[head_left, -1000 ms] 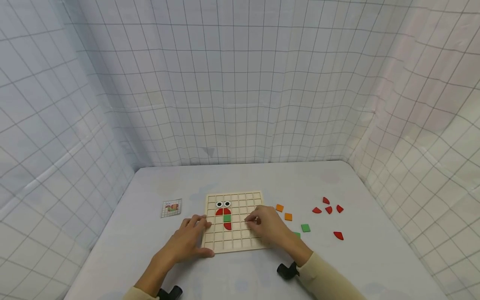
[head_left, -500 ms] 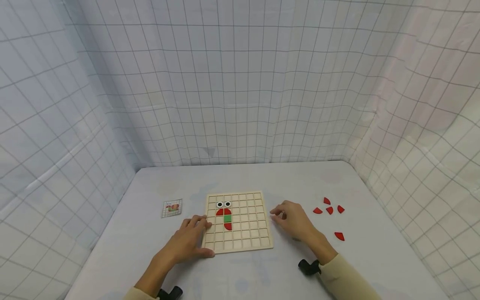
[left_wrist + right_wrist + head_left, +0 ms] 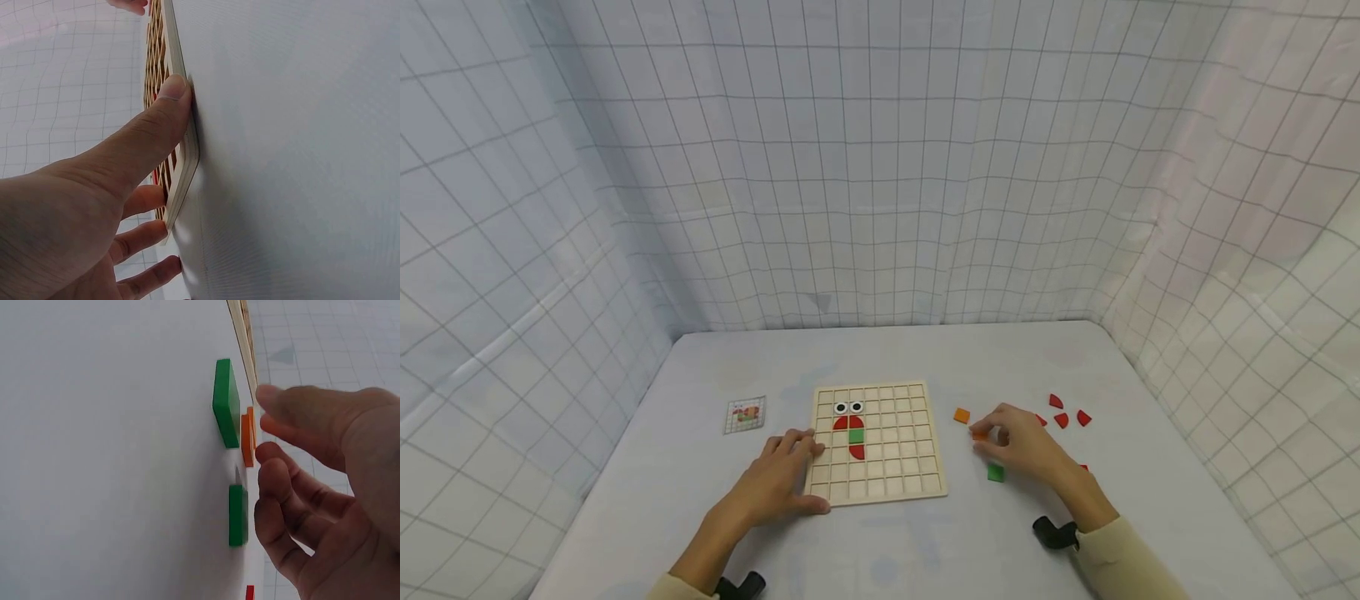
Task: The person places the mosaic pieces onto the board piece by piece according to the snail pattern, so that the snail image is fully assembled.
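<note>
My left hand (image 3: 780,477) rests at the near left corner of a pale wooden grid board (image 3: 898,467). Its thumb (image 3: 147,134) lies along the front edge, and the fingers touch the left edge. On the board sit two eye tiles (image 3: 848,407), red quarter-circle tiles (image 3: 857,452) and a green square tile (image 3: 856,436). Right of the board, my right hand (image 3: 1018,442) hovers over an orange square tile (image 3: 980,435), partly covering it. The right wrist view shows thumb and fingers apart, holding nothing, with green square tiles (image 3: 225,403) and orange tiles (image 3: 247,440) beside them.
Another orange square (image 3: 962,415) and a green square (image 3: 996,472) lie near the right hand. Several loose red quarter-circles (image 3: 1061,421) are farther right, some partly hidden. A small picture card (image 3: 745,414) lies left of the board. Gridded white curtains (image 3: 880,208) surround the table.
My right hand has moved off the board and rightward, over the loose orange and green tiles. The left hand stays at the board's corner.
</note>
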Demonstrator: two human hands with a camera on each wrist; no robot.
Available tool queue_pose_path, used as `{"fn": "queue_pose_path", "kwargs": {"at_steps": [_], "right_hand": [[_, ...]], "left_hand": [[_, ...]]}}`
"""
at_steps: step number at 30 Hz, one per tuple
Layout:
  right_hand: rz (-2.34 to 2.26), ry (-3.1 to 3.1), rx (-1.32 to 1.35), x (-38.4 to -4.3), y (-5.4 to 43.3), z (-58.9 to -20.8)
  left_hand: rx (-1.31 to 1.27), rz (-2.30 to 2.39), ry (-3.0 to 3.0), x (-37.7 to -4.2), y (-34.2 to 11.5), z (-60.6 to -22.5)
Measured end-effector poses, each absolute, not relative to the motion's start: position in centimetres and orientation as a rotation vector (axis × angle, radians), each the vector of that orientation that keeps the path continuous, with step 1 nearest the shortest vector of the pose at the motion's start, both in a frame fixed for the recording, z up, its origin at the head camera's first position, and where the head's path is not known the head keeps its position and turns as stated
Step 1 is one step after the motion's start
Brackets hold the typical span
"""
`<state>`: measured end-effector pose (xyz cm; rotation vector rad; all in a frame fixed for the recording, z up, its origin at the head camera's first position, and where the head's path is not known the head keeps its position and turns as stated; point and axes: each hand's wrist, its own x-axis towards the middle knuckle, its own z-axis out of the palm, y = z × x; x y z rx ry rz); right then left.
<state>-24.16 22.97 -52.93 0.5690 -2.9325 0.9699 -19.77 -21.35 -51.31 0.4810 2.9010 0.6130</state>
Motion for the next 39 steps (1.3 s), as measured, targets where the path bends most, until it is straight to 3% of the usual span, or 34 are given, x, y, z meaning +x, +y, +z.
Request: {"fn": "queue_pose_path", "kwargs": {"at_steps": [10, 39], "right_hand": [[1.072, -2.900, 0.811, -23.3, 26.3, -53.2], [1.079, -2.994, 0.875, -22.8, 27.4, -53.2]], "left_hand": [[0.473, 0.594, 2.907, -19.7, -21.2, -51.1], [0.477, 0.625, 2.909, -19.5, -21.4, -51.2]]}}
